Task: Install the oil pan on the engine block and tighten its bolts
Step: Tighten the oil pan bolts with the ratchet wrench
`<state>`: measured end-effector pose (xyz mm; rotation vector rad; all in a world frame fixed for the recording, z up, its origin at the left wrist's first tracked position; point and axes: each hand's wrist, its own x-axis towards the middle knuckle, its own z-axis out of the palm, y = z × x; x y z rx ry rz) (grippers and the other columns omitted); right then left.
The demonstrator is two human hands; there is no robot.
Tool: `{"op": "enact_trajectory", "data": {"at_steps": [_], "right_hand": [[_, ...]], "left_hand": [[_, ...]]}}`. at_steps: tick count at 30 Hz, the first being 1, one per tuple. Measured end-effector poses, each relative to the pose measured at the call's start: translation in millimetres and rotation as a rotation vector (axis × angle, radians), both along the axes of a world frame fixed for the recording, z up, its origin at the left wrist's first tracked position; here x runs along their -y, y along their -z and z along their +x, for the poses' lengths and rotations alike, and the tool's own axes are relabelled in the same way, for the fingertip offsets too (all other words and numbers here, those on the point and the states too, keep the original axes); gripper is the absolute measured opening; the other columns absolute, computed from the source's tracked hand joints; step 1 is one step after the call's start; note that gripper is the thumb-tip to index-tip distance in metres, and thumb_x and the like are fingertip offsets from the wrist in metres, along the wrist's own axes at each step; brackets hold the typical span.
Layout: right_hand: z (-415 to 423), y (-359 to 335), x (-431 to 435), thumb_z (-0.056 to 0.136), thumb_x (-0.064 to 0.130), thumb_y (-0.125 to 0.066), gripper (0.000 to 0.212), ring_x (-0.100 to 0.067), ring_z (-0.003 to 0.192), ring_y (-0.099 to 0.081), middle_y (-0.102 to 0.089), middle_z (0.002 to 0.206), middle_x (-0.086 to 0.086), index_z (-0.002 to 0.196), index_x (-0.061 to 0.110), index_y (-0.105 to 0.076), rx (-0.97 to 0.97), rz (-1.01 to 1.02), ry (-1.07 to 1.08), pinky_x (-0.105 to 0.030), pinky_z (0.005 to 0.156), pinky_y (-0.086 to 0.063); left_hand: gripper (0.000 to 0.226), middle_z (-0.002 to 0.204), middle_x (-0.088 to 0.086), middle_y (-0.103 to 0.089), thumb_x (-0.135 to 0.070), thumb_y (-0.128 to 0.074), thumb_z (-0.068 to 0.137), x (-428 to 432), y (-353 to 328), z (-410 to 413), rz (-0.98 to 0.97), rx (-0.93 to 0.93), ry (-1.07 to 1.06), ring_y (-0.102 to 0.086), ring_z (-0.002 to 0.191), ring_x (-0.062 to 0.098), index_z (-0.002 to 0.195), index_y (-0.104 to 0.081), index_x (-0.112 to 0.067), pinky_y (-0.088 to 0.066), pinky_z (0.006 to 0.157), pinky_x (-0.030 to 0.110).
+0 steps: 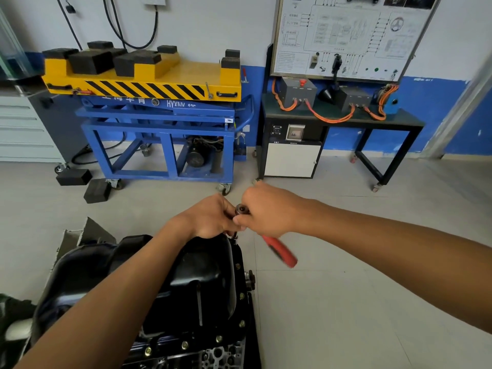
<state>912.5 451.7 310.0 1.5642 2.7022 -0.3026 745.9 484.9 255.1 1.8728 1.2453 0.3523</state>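
Fingers [241, 221] of left hand [210, 217] and right hand [266, 209] are gripping the ratchet [282, 253] above the pan [205, 265]; lift [159, 113] is showing "HY".

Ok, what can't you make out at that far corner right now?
Head view only:
- Corner bolt: hidden under the left hand and ratchet.
- Ratchet handle: motion-blurred below the right hand.
- Oil pan left flange: behind the left forearm.
- Engine block: cut off by the bottom edge.
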Motion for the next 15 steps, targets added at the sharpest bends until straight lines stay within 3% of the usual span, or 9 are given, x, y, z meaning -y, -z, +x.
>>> {"op": "enact_trajectory", "data": {"at_steps": [3,6,8,12,15], "right_hand": [[-9,2,-1,0.098,0.038,-0.055,0.049,-0.013,0.043,-0.058,-0.054,0.035,-0.002,0.058,0.010,-0.056,-0.030,-0.063,0.083,-0.029,0.050,-0.051],[-11,-2,-7,0.095,0.042,-0.060,0.053,-0.013,0.037,-0.045,-0.051,0.041,-0.003,0.052,0.012,-0.052,-0.017,-0.038,0.111,-0.023,0.039,-0.033],[-10,-6,-10,0.091,0.039,-0.067,0.051,-0.013,0.037,-0.041,-0.048,0.042,-0.002,0.051,0.012,-0.051,-0.001,-0.078,0.101,-0.024,0.040,-0.031],[-6,-15,-10,0.086,0.035,-0.076,0.035,-0.013,0.042,-0.044,-0.053,0.052,-0.002,0.074,0.003,-0.066,0.148,-0.060,-0.016,-0.026,0.044,-0.040],[-1,-19,-11,0.086,0.008,-0.067,0.012,-0.024,0.059,-0.052,-0.051,0.062,-0.003,0.075,0.010,-0.063,0.245,0.084,-0.093,-0.033,0.054,-0.044]], "left_hand": [[0.028,0.068,0.002,-0.074,-0.017,-0.081,0.081,-2,2,0,0.033,-0.040,-0.034,-0.066,0.063,0.005,0.055,-0.073,-0.027,-0.050,0.070,0.023],[0.033,0.062,-0.001,-0.072,-0.023,-0.083,0.080,-2,5,0,0.074,-0.048,-0.086,-0.067,0.058,0.005,0.049,-0.070,-0.026,-0.047,0.058,0.014],[0.032,0.061,-0.002,-0.072,-0.022,-0.084,0.079,-2,5,0,0.086,-0.045,-0.088,-0.066,0.058,0.005,0.051,-0.070,-0.024,-0.046,0.057,0.014],[0.021,0.064,-0.002,-0.074,-0.019,-0.083,0.079,-2,4,0,0.083,-0.036,-0.066,-0.067,0.061,0.006,0.060,-0.074,-0.021,-0.050,0.063,0.018],[0.014,0.066,-0.006,-0.074,-0.020,-0.082,0.083,-2,6,1,0.066,-0.036,-0.030,-0.068,0.062,0.001,0.069,-0.078,-0.019,-0.046,0.061,0.011]]}}
